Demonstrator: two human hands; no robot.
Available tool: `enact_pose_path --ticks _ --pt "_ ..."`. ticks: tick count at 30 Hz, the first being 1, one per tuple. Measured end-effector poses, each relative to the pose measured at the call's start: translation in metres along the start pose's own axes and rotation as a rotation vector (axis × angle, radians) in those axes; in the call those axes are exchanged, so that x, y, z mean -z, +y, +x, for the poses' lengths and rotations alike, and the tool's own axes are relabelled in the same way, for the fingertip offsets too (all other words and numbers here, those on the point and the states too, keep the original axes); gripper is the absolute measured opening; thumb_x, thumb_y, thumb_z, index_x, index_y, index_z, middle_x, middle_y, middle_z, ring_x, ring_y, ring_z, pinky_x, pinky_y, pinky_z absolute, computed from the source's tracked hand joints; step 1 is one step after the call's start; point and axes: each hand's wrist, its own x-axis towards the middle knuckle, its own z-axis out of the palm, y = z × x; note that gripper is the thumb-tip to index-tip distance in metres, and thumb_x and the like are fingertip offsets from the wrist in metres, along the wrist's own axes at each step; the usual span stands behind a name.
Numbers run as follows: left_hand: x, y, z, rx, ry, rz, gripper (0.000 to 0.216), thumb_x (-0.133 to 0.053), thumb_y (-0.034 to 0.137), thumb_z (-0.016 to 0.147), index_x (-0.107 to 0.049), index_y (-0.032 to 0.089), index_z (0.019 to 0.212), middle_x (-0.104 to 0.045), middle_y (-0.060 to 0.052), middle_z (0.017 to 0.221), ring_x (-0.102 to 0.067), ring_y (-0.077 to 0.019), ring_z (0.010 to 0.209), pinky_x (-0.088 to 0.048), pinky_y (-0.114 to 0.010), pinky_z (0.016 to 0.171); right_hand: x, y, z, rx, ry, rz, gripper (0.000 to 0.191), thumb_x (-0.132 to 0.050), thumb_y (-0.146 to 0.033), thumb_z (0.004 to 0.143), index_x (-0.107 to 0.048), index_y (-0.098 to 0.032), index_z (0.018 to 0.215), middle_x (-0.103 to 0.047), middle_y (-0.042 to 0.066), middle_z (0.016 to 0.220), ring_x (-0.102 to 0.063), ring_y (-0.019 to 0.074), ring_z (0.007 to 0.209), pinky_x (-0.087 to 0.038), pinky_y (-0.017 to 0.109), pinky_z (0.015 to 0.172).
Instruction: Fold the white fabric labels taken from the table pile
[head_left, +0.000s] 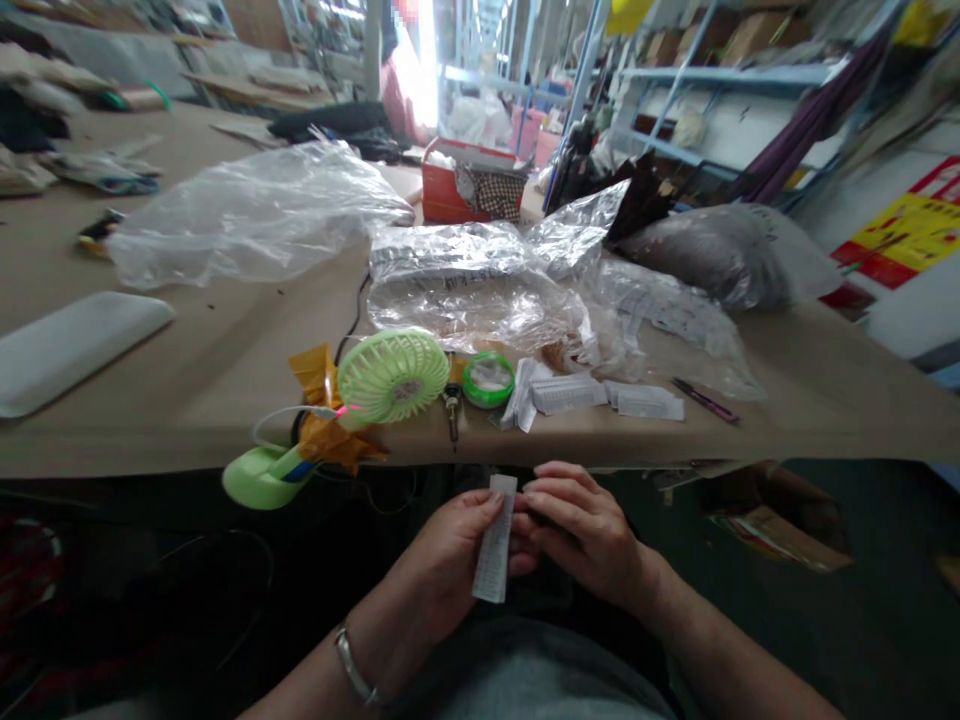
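Observation:
Below the table edge, over my lap, my left hand (450, 560) pinches a narrow white paper strip (496, 540) that hangs upright between thumb and fingers. My right hand (581, 530) is curled against the strip's right side, fingers closed on it or on something small and dark behind it; I cannot make out which. A silver bracelet (354, 668) circles my left wrist.
On the brown table (225, 360) near the edge lie a green hand fan (390, 378) on a stand, a green tape roll (488, 380), folded white paper labels (600, 395), a pink pen (705, 400) and crumpled clear plastic bags (480, 290). A white pad (67, 345) lies left, a red box (457, 185) behind.

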Motion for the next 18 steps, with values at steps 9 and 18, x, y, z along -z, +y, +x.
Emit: enact_pose_path --ticks 9,18 --pt "-0.003 -0.001 -0.002 0.046 0.113 0.067 0.011 -0.057 0.018 0.084 -0.060 0.009 0.089 -0.068 -0.008 0.069 -0.067 -0.0181 0.060 -0.055 -0.031 0.060 0.050 0.084 -0.044 -0.428 0.058 -0.854 0.051 -0.054 -0.039 0.087 -0.049 -0.010 0.129 -0.053 0.019 0.127 -0.041 0.0366 0.121 -0.037 0.058 0.097" --pt "-0.003 0.001 -0.002 0.047 0.127 0.071 0.011 -0.057 0.018 0.084 -0.060 0.009 0.090 -0.068 -0.007 0.069 -0.067 -0.0177 0.060 -0.054 -0.030 0.058 0.066 0.088 -0.056 -0.318 0.153 -0.692 0.023 -0.048 -0.023 0.091 -0.067 -0.018 0.102 -0.066 0.009 0.095 -0.058 0.0238 0.093 -0.046 0.041 0.085"
